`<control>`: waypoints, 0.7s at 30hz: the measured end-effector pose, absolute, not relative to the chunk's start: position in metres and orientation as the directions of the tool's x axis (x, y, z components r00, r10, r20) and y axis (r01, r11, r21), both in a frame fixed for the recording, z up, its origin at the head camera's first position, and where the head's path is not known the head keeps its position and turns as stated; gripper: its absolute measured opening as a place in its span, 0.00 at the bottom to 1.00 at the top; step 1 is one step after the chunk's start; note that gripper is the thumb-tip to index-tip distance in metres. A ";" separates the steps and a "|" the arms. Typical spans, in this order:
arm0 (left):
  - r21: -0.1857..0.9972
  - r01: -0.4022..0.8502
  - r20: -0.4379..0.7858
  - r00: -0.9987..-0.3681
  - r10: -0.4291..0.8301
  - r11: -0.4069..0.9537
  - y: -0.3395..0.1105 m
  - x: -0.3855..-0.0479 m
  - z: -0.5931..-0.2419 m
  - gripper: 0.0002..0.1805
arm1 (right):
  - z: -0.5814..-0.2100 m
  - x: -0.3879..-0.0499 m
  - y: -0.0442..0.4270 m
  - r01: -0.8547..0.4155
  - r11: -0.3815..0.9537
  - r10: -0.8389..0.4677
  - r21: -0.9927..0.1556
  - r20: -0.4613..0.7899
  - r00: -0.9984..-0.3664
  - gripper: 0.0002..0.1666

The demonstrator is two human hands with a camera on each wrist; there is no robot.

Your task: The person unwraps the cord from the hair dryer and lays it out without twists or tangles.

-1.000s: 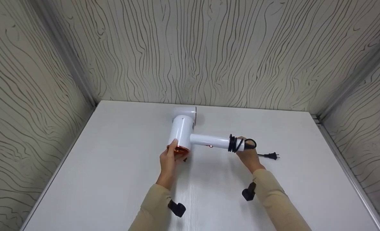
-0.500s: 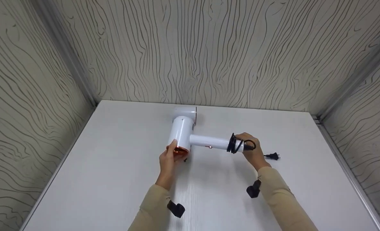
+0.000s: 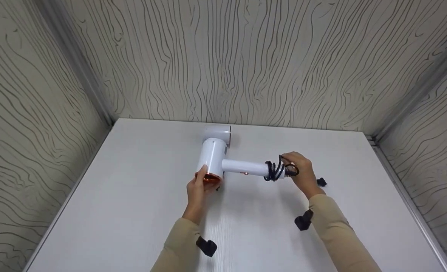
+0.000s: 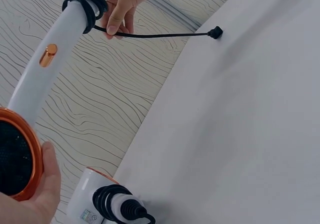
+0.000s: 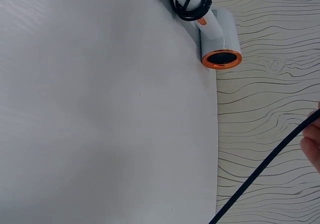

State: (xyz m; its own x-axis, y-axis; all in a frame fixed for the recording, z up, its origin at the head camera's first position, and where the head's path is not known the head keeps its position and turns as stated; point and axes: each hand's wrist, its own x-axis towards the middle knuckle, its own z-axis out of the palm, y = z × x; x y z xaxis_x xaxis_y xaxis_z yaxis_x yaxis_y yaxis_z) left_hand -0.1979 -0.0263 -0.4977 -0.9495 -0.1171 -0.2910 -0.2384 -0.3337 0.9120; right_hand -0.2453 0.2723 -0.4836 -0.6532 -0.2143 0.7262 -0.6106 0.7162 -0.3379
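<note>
My left hand (image 3: 197, 187) holds a white hair dryer (image 3: 212, 155) by the copper-rimmed end of its barrel, raised off the table. The handle points right, and a black cord (image 3: 272, 172) is wound in loose loops round its end. At that end my right hand (image 3: 300, 170) pinches the cord. The left wrist view shows thumb and fingers of the right hand (image 4: 125, 9) on the cord, whose free length runs to a black plug (image 4: 215, 32). In the right wrist view only a few fingertips (image 5: 312, 146) show beside the cord (image 5: 265, 164).
A second white hair dryer (image 3: 218, 133) lies at the table's back edge behind the held one. Its own cord (image 4: 107, 201) is wound round the handle. The white table (image 3: 147, 196) is enclosed by wood-patterned panels (image 3: 223, 60) at the back and both sides.
My right hand has moved right and slightly up, drawing the cord, and the loops on the handle hang looser. More of the plug end is hidden. My left hand stays nearly still.
</note>
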 end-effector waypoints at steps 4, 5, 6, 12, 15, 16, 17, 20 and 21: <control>0.918 -0.241 -0.291 -0.949 -0.122 -0.315 -0.027 -0.198 -0.499 0.37 | -0.481 -0.245 0.274 -0.617 0.721 -0.218 -0.315 0.742 -0.634 0.06; 0.917 -0.244 -0.294 -0.948 -0.122 -0.315 -0.028 -0.198 -0.499 0.38 | -0.480 -0.245 0.274 -0.615 0.723 -0.213 -0.316 0.744 -0.633 0.06; 0.916 -0.247 -0.298 -0.947 -0.122 -0.315 -0.028 -0.198 -0.499 0.38 | -0.480 -0.245 0.275 -0.612 0.725 -0.209 -0.316 0.746 -0.632 0.05; 0.912 -0.259 -0.310 -0.943 -0.122 -0.318 -0.028 -0.198 -0.502 0.39 | -0.476 -0.244 0.275 -0.600 0.735 -0.185 -0.317 0.757 -0.627 0.04; 0.912 -0.268 -0.318 -0.940 -0.122 -0.310 -0.028 -0.199 -0.504 0.39 | -0.473 -0.243 0.275 -0.591 0.740 -0.175 -0.322 0.756 -0.631 0.04; 0.913 -0.269 -0.319 -0.939 -0.125 -0.307 -0.028 -0.200 -0.505 0.39 | -0.473 -0.242 0.275 -0.587 0.741 -0.170 -0.325 0.756 -0.633 0.04; 0.913 -0.269 -0.320 -0.939 -0.127 -0.307 -0.028 -0.200 -0.505 0.39 | -0.472 -0.242 0.275 -0.584 0.743 -0.165 -0.327 0.757 -0.633 0.04; 0.909 -0.273 -0.326 -0.936 -0.134 -0.314 -0.029 -0.201 -0.505 0.39 | -0.472 -0.240 0.276 -0.570 0.750 -0.145 -0.335 0.758 -0.636 0.05; 0.909 -0.270 -0.325 -0.936 -0.135 -0.318 -0.029 -0.201 -0.505 0.39 | -0.472 -0.240 0.276 -0.566 0.752 -0.138 -0.338 0.759 -0.636 0.04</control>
State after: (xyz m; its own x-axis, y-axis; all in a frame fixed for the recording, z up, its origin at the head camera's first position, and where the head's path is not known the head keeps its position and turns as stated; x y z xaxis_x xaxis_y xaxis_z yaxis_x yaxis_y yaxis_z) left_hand -0.2011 -0.0286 -0.5050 -0.9361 -0.1347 -0.3249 -0.2698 -0.3176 0.9090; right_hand -0.2400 0.2764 -0.4724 -0.6364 -0.1382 0.7589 -0.5661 0.7519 -0.3378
